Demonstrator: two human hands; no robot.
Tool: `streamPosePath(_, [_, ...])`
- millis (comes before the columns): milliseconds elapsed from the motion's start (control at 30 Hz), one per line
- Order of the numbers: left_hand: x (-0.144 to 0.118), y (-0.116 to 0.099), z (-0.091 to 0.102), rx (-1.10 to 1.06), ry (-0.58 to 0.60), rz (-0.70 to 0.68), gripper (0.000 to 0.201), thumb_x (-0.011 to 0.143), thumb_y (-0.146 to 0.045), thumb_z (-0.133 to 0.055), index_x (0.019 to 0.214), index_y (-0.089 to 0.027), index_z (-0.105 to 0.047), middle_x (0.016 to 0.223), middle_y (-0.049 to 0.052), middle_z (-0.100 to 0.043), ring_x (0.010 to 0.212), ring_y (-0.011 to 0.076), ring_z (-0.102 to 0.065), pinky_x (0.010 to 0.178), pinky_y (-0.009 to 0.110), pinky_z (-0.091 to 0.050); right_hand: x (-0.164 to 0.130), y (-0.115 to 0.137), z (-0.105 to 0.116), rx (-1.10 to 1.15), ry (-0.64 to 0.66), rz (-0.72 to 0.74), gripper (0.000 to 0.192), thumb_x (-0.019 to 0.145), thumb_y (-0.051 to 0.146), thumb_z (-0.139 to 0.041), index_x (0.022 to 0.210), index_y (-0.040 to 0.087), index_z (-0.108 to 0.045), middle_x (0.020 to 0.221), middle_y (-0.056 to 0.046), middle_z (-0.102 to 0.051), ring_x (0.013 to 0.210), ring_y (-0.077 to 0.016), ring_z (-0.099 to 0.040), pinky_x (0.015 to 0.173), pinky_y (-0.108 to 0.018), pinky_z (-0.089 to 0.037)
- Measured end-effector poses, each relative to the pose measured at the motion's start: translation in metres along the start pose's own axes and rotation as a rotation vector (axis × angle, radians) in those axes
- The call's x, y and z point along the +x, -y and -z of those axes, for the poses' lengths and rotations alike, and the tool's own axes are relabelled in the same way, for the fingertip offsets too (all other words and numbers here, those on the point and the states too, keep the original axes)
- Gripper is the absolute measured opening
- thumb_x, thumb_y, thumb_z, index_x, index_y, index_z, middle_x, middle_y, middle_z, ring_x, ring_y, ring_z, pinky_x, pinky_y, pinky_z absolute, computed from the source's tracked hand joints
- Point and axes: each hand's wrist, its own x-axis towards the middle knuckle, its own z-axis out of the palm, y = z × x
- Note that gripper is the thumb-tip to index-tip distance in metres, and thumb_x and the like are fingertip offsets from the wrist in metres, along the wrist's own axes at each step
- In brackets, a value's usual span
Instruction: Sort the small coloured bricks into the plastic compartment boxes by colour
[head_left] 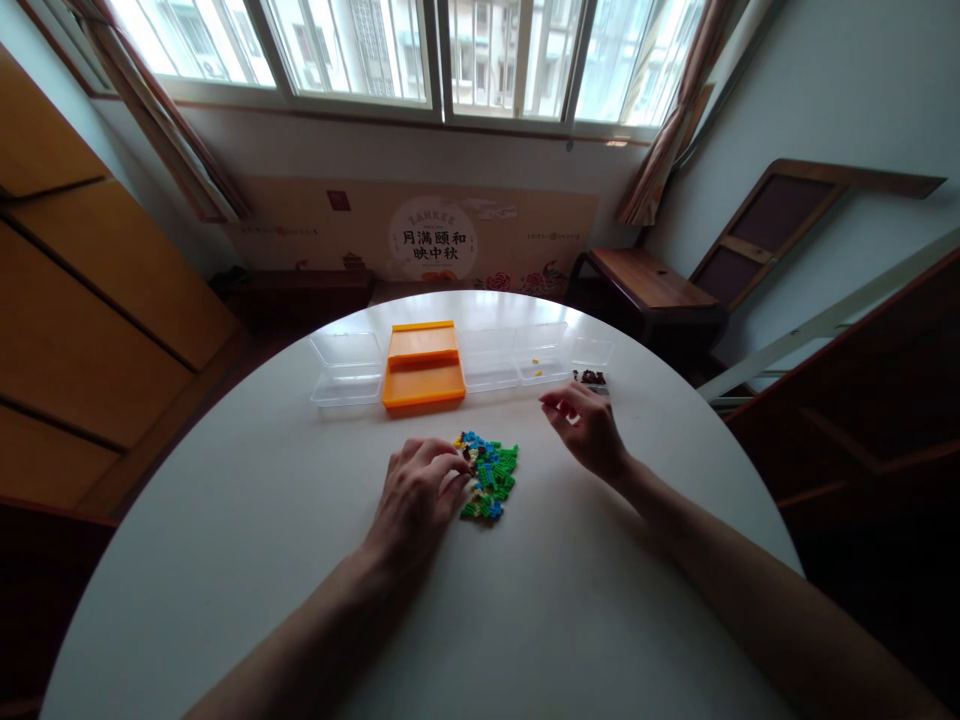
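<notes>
**Steadying a small brick build on a round tabletop**

Resting our left hand (416, 492) against a green and blue brick build (489, 476) mid-tabletop (225, 560), we lift our right hand (589, 428), fingers pinched narrow, perhaps on a tiny piece. Clear trays (346, 368) and an orange box (423, 365) sit behind.

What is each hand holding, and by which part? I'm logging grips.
The left hand rests its fingers on the left edge of the brick model, steadying it on the table. The right hand hovers, fingers pinched; anything between them is too small to tell.
</notes>
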Motion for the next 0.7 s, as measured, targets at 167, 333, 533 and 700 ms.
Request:
streamPosePath(167, [0.005,-0.007,0.004,-0.322,-0.029,0.05,0.016,0.084,-0.034,-0.06,0.081,-0.021,-0.069,0.091,0.006,-0.066,0.092,0.0209,-0.059,0.086,0.037,-0.048,-0.016,0.039,-0.014,0.157,0.185,0.25,0.009,0.088,0.024,-0.059,0.094,0.021,-0.064,0.084,-0.004,-0.066,0.07,-0.0135,-0.06,0.065,-0.026,-0.05])
streamPosePath(333, [0.006,-0.015,0.006,-0.476,0.001,0.077,0.02,0.084,-0.037,-0.06,0.079,-0.02,-0.068,0.089,0.006,-0.066,0.09,0.0198,-0.062,0.082,0.033,-0.051,-0.022,0.057,-0.021,0.237,0.203,0.344,0.008,0.089,0.026,-0.059,0.093,0.022,-0.063,0.083,-0.005,-0.068,0.072,-0.0141,-0.063,0.067,-0.025,-0.051])
streamPosePath(533, [0.006,-0.017,0.002,-0.517,-0.001,0.101,0.022,0.084,-0.038,-0.06,0.077,-0.02,-0.069,0.086,0.006,-0.065,0.087,0.0198,-0.062,0.082,0.034,-0.052,-0.024,0.056,-0.024,0.233,0.172,0.335,0.007,0.09,0.025,-0.059,0.089,0.021,-0.064,0.077,-0.004,-0.069,0.069,-0.0142,-0.063,0.065,-0.025,-0.05])
streamPosePath(700, [0.006,-0.014,0.0,-0.508,-0.006,0.122,0.023,0.085,-0.039,-0.059,0.08,-0.02,-0.07,0.088,0.007,-0.066,0.089,0.0203,-0.061,0.084,0.035,-0.051,-0.021,0.047,-0.022,0.193,0.163,0.303,0.009,0.089,0.028,-0.061,0.085,0.021,-0.066,0.076,-0.003,-0.069,0.068,-0.0141,-0.062,0.065,-0.025,-0.049])
